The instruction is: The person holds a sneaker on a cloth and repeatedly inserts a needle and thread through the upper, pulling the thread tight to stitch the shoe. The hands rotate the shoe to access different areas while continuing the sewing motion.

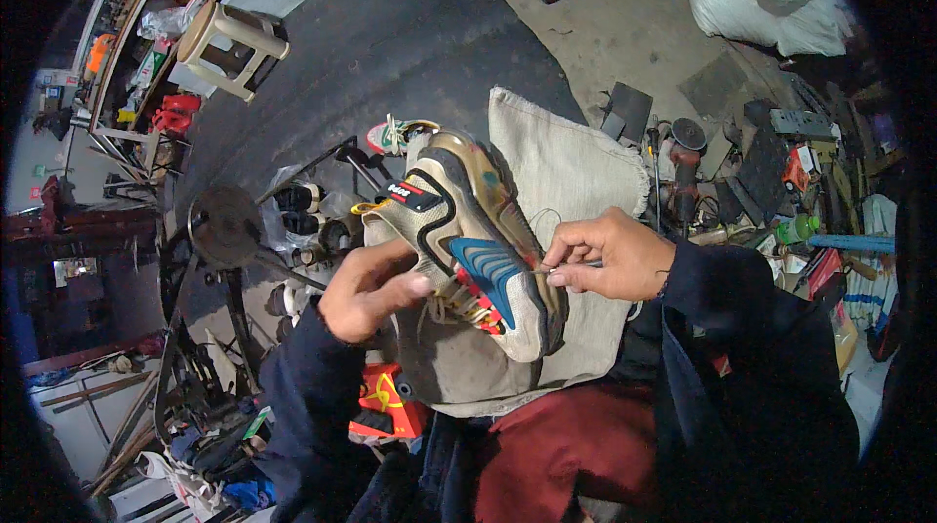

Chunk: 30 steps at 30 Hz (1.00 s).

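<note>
A beige sneaker point(429, 221) with a blue ribbed side panel and red accents lies on its side over a pale cloth point(571, 157) across my lap, its toe toward me. My left hand point(369, 291) grips it at the laces, thumb on top, the other fingers partly hidden behind the upper. At the sole's right edge, my right hand point(615, 255) is closed in a pinch on a thin, awl-like tool point(589, 263), whose tip meets the seam between sole and upper. A fine thread loops just above these fingers.
A black iron stand with a round plate point(226, 225) is on the left, near a plastic stool point(232, 47). Another shoe point(395, 136) lies beyond the sneaker. An orange box point(390, 401) sits by my left forearm. Tools and an angle grinder point(687, 157) clutter the right; a white sack point(771, 6) stands behind.
</note>
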Each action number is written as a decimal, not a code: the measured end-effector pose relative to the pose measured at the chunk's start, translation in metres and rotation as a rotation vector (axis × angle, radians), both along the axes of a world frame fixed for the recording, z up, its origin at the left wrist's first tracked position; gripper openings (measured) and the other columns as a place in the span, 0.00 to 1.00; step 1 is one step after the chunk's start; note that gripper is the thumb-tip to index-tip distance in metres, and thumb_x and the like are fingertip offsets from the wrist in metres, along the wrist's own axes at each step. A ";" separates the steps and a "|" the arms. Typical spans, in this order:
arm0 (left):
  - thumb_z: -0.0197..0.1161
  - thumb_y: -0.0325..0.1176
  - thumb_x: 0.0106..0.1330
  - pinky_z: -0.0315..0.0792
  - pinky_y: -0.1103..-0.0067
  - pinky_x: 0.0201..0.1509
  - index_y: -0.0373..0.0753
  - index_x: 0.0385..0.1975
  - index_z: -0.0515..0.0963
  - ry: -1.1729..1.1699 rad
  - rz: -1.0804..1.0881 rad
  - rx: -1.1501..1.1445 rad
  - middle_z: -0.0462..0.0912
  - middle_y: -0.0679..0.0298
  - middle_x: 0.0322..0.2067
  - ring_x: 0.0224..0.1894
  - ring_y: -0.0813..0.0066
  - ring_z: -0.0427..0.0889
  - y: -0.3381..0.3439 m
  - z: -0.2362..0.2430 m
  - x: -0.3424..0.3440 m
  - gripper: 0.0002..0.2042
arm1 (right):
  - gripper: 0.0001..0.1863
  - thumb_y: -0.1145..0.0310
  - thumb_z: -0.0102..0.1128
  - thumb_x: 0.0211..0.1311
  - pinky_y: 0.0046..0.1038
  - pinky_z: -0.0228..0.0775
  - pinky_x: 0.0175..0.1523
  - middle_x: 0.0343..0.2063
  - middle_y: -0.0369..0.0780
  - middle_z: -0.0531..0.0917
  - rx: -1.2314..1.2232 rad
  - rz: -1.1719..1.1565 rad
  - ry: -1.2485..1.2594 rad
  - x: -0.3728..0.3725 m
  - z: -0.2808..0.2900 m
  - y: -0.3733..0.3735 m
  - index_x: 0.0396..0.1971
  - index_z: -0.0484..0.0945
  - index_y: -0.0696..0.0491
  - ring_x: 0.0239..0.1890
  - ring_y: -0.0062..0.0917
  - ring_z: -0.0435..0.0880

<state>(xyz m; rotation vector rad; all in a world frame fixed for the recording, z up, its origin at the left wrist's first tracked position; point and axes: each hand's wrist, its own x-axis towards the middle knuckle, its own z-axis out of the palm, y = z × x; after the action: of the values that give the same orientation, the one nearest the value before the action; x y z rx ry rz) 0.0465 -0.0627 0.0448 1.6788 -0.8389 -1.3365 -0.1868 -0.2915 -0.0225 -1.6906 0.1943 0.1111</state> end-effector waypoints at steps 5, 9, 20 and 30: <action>0.70 0.35 0.69 0.74 0.74 0.58 0.33 0.58 0.77 0.263 -0.155 0.116 0.84 0.61 0.50 0.52 0.74 0.80 -0.033 -0.007 -0.005 0.21 | 0.08 0.75 0.68 0.65 0.26 0.80 0.44 0.30 0.40 0.88 0.012 0.012 0.056 0.001 0.003 0.000 0.41 0.82 0.61 0.32 0.17 0.86; 0.72 0.34 0.67 0.72 0.71 0.66 0.35 0.61 0.75 0.297 -0.269 0.084 0.83 0.60 0.55 0.58 0.70 0.79 -0.039 -0.016 -0.004 0.24 | 0.07 0.75 0.69 0.64 0.27 0.81 0.44 0.30 0.40 0.88 -0.001 0.013 0.077 -0.001 0.001 0.000 0.39 0.83 0.61 0.33 0.18 0.86; 0.70 0.35 0.69 0.76 0.71 0.61 0.35 0.61 0.77 0.167 -0.303 -0.204 0.85 0.60 0.53 0.54 0.70 0.82 -0.037 -0.032 -0.013 0.22 | 0.08 0.69 0.69 0.62 0.33 0.79 0.40 0.30 0.46 0.88 -0.235 -0.041 -0.039 -0.005 0.002 0.012 0.36 0.81 0.56 0.35 0.35 0.89; 0.65 0.38 0.73 0.77 0.74 0.55 0.34 0.56 0.79 0.045 -0.297 -0.084 0.87 0.61 0.47 0.47 0.74 0.83 -0.030 -0.048 -0.009 0.18 | 0.19 0.63 0.76 0.58 0.35 0.73 0.34 0.24 0.48 0.81 -0.338 0.013 0.138 0.012 0.022 0.019 0.29 0.72 0.59 0.29 0.38 0.85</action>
<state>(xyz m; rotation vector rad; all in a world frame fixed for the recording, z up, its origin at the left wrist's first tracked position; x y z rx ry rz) 0.0372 -0.0927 -0.0034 1.4954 -1.1350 -1.5081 -0.1747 -0.2727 -0.0009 -2.0228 0.3190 0.2144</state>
